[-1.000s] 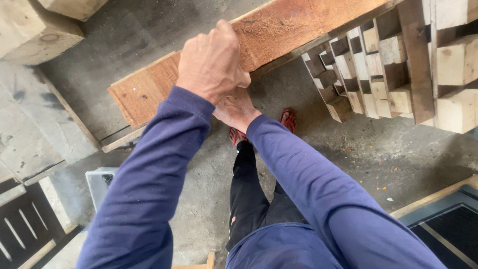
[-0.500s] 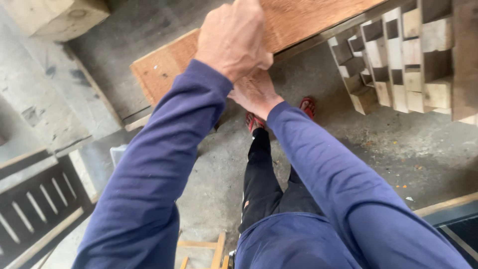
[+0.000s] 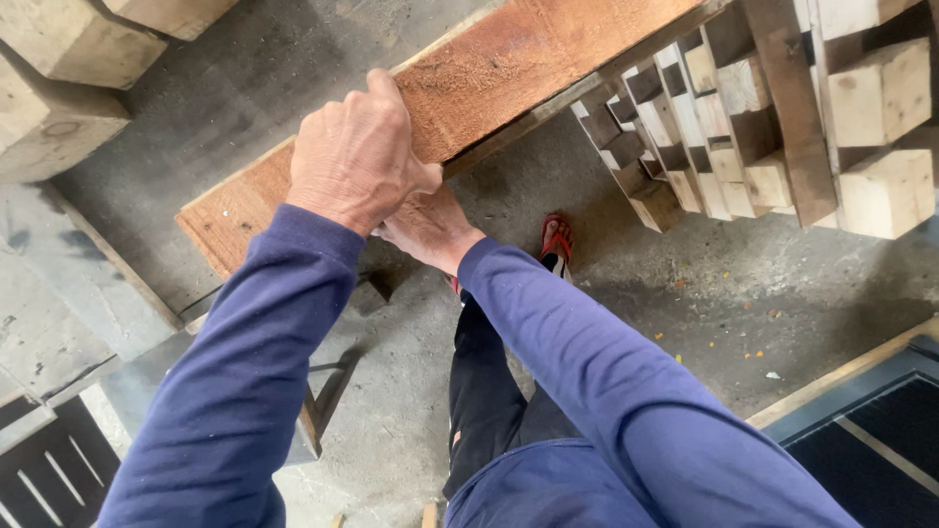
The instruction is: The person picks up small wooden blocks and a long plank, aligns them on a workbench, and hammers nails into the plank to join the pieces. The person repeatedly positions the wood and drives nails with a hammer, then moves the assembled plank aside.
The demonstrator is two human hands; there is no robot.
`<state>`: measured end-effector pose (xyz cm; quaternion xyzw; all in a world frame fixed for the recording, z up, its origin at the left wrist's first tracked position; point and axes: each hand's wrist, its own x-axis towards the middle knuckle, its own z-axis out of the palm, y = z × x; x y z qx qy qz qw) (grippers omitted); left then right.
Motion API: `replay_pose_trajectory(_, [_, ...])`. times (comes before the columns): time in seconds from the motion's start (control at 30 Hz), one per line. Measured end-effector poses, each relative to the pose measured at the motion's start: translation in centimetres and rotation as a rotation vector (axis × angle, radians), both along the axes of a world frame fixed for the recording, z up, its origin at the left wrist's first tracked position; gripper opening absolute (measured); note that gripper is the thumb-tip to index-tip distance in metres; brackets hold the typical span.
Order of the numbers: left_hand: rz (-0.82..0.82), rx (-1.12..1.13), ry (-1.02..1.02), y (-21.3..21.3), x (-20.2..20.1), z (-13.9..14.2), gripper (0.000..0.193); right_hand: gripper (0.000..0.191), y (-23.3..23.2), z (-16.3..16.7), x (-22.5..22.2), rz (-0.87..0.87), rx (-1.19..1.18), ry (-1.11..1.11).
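- A long reddish-brown wooden plank (image 3: 509,68) ran on a slant from the left-centre of the frame up toward the upper middle, held above the grey concrete floor (image 3: 685,293).
- The left hand (image 3: 357,156) lay on top of the plank near its lower-left end, fingers curled over the far edge and the knuckles facing the camera, closed in a grip on the board.
- The right hand (image 3: 425,227) sat just below and to the right of the left hand, tucked under the plank's near edge, touching the wood from beneath; its fingers were hidden by the board and the other hand, though it appeared to be gripping the plank too.
- The two hands touched each other at the centre of the frame, both in dark blue sleeves that came in from the lower edge.
- The short end of the plank stuck out to the left of both hands.
- A stack of wooden pallets (image 3: 782,117) filled the upper right, with the plank's far end passing close beside it.
- Pale timber blocks (image 3: 59,68) lay in the upper left corner.
- A foot in a red sandal (image 3: 556,240) stood on the floor right of the hands.
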<state>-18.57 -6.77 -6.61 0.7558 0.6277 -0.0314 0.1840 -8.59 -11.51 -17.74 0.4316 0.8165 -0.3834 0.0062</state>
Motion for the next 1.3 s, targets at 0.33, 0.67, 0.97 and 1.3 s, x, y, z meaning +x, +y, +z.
replay_pose_trajectory(0.33, [0.058, 0.009, -0.025, -0.7, 0.2, -0.3, 0.112, 0.044, -3.9, 3.9, 11.9, -0.438, -0.023, 0.491])
replay_pose_trajectory(0.67, [0.082, 0.009, 0.014, -0.6, 1.1, 0.0, 0.108, 0.065, 4.9, 2.3, 14.2, -0.711, 0.037, 0.502])
replay_pose_trajectory(0.97, [0.121, -0.071, 0.045, -0.7, 1.5, -1.0, 0.104, 0.055, 5.5, 2.4, 13.6, -0.474, 0.381, 0.271])
replay_pose_trajectory(1.3, [0.113, -0.016, 0.046, -0.6, 1.6, -0.6, 0.101, 0.081, 10.4, 4.2, 14.9, -0.114, -0.117, -0.301])
